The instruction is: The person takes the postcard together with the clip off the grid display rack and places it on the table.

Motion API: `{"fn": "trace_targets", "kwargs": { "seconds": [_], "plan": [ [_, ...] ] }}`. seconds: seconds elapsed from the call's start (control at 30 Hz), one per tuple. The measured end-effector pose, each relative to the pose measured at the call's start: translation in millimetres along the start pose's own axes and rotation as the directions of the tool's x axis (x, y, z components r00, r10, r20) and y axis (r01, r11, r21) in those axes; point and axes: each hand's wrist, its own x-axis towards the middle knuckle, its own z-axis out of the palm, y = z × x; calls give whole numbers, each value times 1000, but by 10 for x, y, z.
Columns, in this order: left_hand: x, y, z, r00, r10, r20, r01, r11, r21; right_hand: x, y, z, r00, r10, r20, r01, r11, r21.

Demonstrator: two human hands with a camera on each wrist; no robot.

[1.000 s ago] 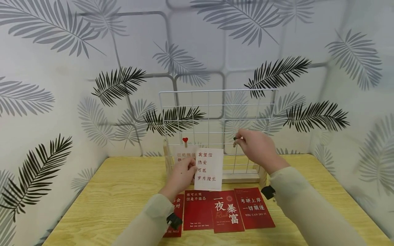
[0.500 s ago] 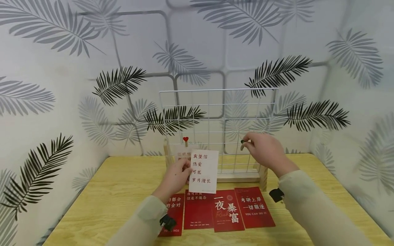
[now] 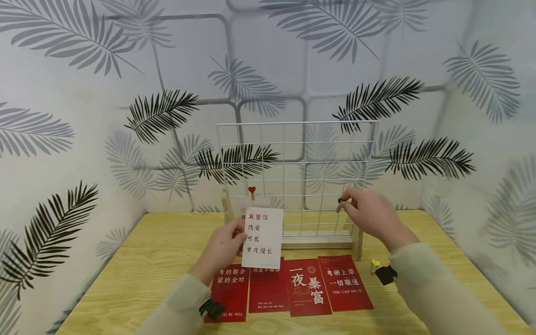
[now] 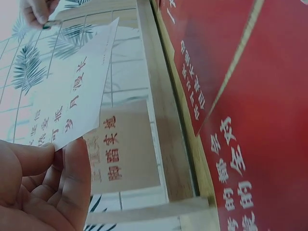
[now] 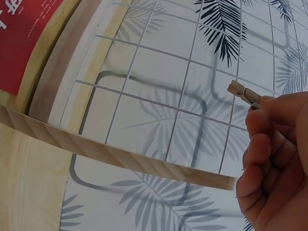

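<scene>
My left hand [image 3: 222, 246] pinches a white card [image 3: 264, 237] with red lettering by its left edge, between thumb and fingers. The card is held up in front of the wire grid [image 3: 304, 179], overlapping a second white card [image 4: 126, 149] that hangs on the grid under a clothespin with a red heart [image 3: 251, 190]. At the grid's right side, my right hand [image 3: 370, 216] pinches a small wooden clothespin [image 5: 244, 94] between thumb and forefinger, its jaws pointing away from the hand. A dark top on this clothespin shows in the head view.
Several red cards [image 3: 310, 288] with white lettering lie in a row on the yellow wooden table [image 3: 138, 260] before the grid. The grid stands in a wooden base [image 3: 318, 242]. By my right wrist sits a small yellow-topped clip [image 3: 375, 264]. Leaf-patterned wallpaper [image 3: 268, 56] is behind.
My left hand has moved left and slightly down with the white card, covering more of the hanging card. My right hand has moved right and down with the clothespin, uncovering the yellow-topped clip.
</scene>
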Motion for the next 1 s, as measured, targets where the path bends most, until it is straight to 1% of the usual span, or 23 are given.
{"fn": "trace_targets", "kwargs": {
  "seconds": [0.17, 0.4, 0.5, 0.63, 0.83, 0.93, 1.0],
  "plan": [
    [-56, -47, -102, 999, -27, -30, 27, 1000, 7, -67, 103, 54, 1000, 13, -4, -13, 1000, 20],
    [-143, -151, -242, 997, -59, -52, 57, 998, -32, -133, 184, 94, 1000, 28, -6, -28, 999, 31],
    [-183, -199, -308, 995, -78, -55, 76, 997, -27, -185, 209, 77, 999, 40, 3, -40, 998, 50],
    [-243, -270, -402, 994, -97, -55, 97, 995, -3, -273, 280, 69, 998, 51, 25, -52, 997, 51],
    [-339, -379, -534, 992, -115, -57, 115, 993, -2, -397, 430, 111, 997, 70, 41, -72, 996, 49],
    [-380, -430, -579, 991, -121, -57, 122, 993, -1, -450, 509, 141, 997, 66, 35, -68, 997, 47],
    [-405, -468, -603, 990, -131, -53, 131, 991, -3, -487, 560, 169, 997, 68, 45, -70, 996, 50]
  ]
}}
